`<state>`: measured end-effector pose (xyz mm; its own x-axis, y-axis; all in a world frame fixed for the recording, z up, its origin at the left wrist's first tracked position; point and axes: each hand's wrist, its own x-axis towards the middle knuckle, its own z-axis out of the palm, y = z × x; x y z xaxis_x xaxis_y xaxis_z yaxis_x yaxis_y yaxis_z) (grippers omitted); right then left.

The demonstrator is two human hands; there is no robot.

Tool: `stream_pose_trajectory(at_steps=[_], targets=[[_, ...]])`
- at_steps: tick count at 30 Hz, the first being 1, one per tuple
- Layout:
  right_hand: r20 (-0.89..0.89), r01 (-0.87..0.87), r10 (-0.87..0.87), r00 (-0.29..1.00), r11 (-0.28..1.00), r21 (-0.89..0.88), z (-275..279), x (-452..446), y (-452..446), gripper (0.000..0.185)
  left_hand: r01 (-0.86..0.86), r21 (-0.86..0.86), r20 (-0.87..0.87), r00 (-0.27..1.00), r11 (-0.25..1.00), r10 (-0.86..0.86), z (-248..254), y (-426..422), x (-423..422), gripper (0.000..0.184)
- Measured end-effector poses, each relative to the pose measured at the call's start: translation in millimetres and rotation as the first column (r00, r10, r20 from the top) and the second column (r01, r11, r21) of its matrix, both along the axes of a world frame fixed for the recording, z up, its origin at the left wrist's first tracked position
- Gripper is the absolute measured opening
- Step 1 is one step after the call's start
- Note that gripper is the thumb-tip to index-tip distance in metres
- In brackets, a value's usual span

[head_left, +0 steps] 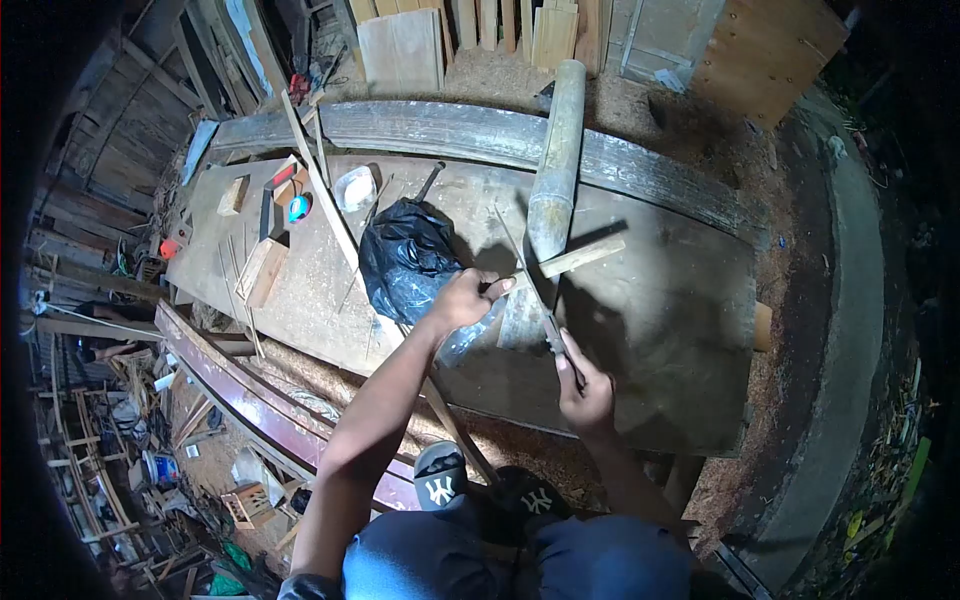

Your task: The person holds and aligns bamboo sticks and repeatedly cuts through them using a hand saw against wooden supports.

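Observation:
My left hand (464,302) is closed on one end of a short flat wooden strip (590,254), pinching it between thumb and fingers. The strip lies crosswise over a thick bamboo pole (555,185). My right hand (584,388) grips the handle of a long, narrow-bladed tool (535,285); whether it is a saw or a knife I cannot tell. Its blade crosses the strip close to my left fingertips and points away from me. Beside my left hand sits a crumpled black plastic bag (405,255).
The worktable (660,340) carries a blue tape measure (299,208), a white container (355,188), wood blocks (262,272) and a long thin batten (325,195). A weathered plank (430,130) runs along the far side. Boards (400,50) lean behind. Sawdust covers the ground.

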<state>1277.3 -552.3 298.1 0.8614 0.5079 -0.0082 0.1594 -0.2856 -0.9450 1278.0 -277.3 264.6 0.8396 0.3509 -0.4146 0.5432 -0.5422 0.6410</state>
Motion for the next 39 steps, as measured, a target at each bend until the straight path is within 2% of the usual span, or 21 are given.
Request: stream_pose_trajectory(at_steps=[1, 2, 3, 5, 6, 9, 10, 13, 14, 17, 19, 21, 22, 23, 25, 26, 29, 34, 36, 37, 39], targets=[[-0.027, -0.002, 0.001, 1.0, 1.0, -0.002, 6.6, -3.6, -5.8, 0.037, 0.012, -0.031, 0.007, 1.0, 0.999, -0.012, 4.1, -0.1, -0.6, 0.054], [-0.034, -0.047, 0.041, 0.999, 0.985, -0.163, 16.1, -10.4, -21.5, 0.038, 0.023, -0.063, 0.018, 1.0, 0.998, -0.022, 6.8, 0.1, 0.2, 0.054], [-0.03, -0.049, 0.045, 0.999, 0.985, -0.166, 10.9, -16.6, -31.5, 0.038, 0.02, -0.064, 0.022, 1.0, 0.998, -0.018, 6.9, 0.6, 0.7, 0.054], [0.12, -0.04, 0.04, 0.992, 0.999, -0.003, -2.6, -27.0, -44.5, 0.038, 0.029, -0.092, 0.07, 0.997, 0.995, -0.023, 1.5, -1.1, -4.5, 0.053], [0.113, -0.027, 0.022, 0.993, 0.999, 0.038, 1.0, -23.2, -36.6, 0.037, -0.005, -0.078, 0.081, 0.997, 0.997, 0.012, -7.7, -1.5, -4.7, 0.051], [-0.028, -0.012, 0.01, 1.0, 0.998, -0.069, 16.1, 3.6, -5.2, 0.037, 0.034, -0.069, 0.079, 0.996, 0.997, -0.029, -6.9, -0.7, -2.8, 0.051], [0.022, -0.006, 0.005, 1.0, 0.999, 0.051, 0.5, 8.5, 3.4, 0.036, 0.035, -0.099, 0.083, 0.996, 0.994, -0.027, -2.1, 0.9, -3.7, 0.052], [0.109, 0.031, -0.035, 0.993, 0.999, 0.033, -1.8, -6.0, -1.5, 0.035, 0.02, -0.05, 0.084, 0.996, 0.999, -0.016, 5.1, -4.5, -5.6, 0.053], [0.085, 0.006, 0.003, 0.996, 0.995, -0.099, 8.7, -12.1, -15.0, 0.037, 0.001, -0.038, 0.116, 0.993, 0.999, 0.004, -5.6, -5.7, -4.6, 0.053], [0.132, -0.031, 0.024, 0.991, 0.999, 0.045, 13.8, -25.7, -36.9, 0.038, 0.05, -0.06, 0.078, 0.996, 0.997, -0.046, -12.5, -0.7, -2.2, 0.055], [0.128, -0.076, 0.074, 0.989, 0.997, 0.009, 20.3, -15.1, -26.4, 0.038, 0.052, -0.104, 0.072, 0.996, 0.993, -0.044, -1.6, -6.9, -5.1, 0.057], [-0.105, -0.037, 0.037, 0.994, 0.999, 0.007, 15.4, 0.9, -0.5, 0.038, 0.029, -0.038, 0.102, 0.994, 0.999, -0.025, -0.9, -8.5, -1.3, 0.057], [-0.129, -0.014, 0.022, 0.991, 0.998, 0.061, 9.0, 5.4, 10.1, 0.039, 0.029, -0.036, 0.108, 0.994, 0.999, -0.025, 1.0, -6.7, 0.5, 0.057], [-0.13, -0.013, 0.021, 0.991, 0.998, 0.063, 3.8, 4.0, 8.7, 0.039, 0.058, -0.051, 0.071, 0.996, 0.997, -0.054, 3.1, -2.6, -0.2, 0.055], [0.042, -0.014, 0.011, 0.999, 0.997, 0.074, 5.4, -1.5, 6.3, 0.04, 0.088, -0.069, 0.033, 0.996, 0.994, -0.086, 2.8, -1.8, -1.4, 0.053], [-0.074, 0.005, -0.009, 0.997, 0.998, -0.056, 14.8, -7.1, -5.2, 0.04, 0.134, -0.051, 0.083, 0.988, 0.99, -0.129, 0.6, -9.3, -1.0, 0.051], [0.047, 0.054, -0.052, 0.998, 0.998, -0.031, 7.0, -12.0, -19.5, 0.04, 0.158, 0.002, 0.123, 0.98, 0.987, -0.157, 7.7, -31.3, 0.0, 0.047], [0.077, 0.019, -0.023, 0.997, 0.998, 0.054, 8.0, -3.1, -4.6, 0.039, 0.053, 0.001, 0.142, 0.988, 0.999, -0.052, 0.1, -22.5, -16.1, 0.049], [-0.109, -0.008, 0.006, 0.994, 1.0, -0.016, 18.3, -3.7, 1.9, 0.04, 0.026, 0.035, 0.117, 0.993, 0.999, -0.03, -0.1, -17.4, -20.7, 0.05], [-0.088, -0.034, 0.024, 0.996, 0.993, -0.114, 36.1, -4.6, 6.6, 0.038, 0.028, 0.043, 0.121, 0.992, 0.999, -0.033, 1.5, -18.1, -23.3, 0.05], [-0.101, -0.006, 0.016, 0.995, 0.995, 0.099, 27.5, -4.1, 9.5, 0.037, 0.002, 0.272, 0.169, 0.984, 0.962, -0.049, 4.8, -19.1, -29.8, 0.047]])
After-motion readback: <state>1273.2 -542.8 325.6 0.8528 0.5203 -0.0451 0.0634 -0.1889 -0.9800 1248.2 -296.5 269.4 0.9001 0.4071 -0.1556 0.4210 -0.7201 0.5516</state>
